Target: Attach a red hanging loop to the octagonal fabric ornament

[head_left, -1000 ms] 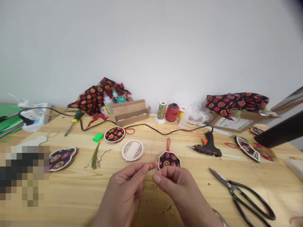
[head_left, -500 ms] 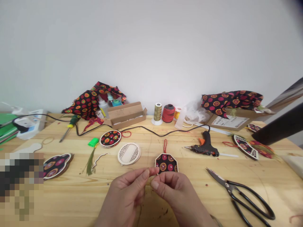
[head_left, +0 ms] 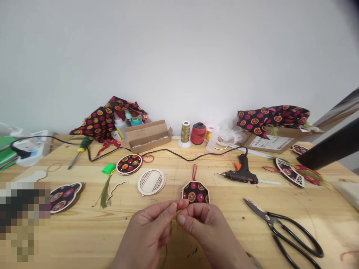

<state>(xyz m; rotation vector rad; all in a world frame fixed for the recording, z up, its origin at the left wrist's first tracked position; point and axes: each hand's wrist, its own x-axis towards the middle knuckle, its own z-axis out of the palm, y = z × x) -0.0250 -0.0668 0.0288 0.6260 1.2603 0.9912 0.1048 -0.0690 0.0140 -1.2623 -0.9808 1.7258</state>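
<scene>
My left hand (head_left: pixel 148 233) and my right hand (head_left: pixel 204 228) meet at the near middle of the wooden table (head_left: pixel 84 228), fingertips pinched together on a thin olive-green thread (head_left: pixel 165 254) that hangs down between them. Just beyond my fingers lies a small octagonal fabric ornament (head_left: pixel 195 191) with a red loop at its top. A bare round wooden lattice frame (head_left: pixel 152 181) lies to its left.
Black scissors (head_left: pixel 283 228) lie at the near right, a glue gun (head_left: pixel 240 173) behind them with its black cord crossing the table. Thread spools (head_left: pixel 198 133), a cardboard box (head_left: pixel 147 135), patterned fabric (head_left: pixel 108 117), a screwdriver (head_left: pixel 78 151) and more ornaments (head_left: pixel 129 163) sit farther back.
My fingertips have come closer together, now touching in a pinch on the thread. The view has shifted slightly, so everything on the table sits a little lower and further left.
</scene>
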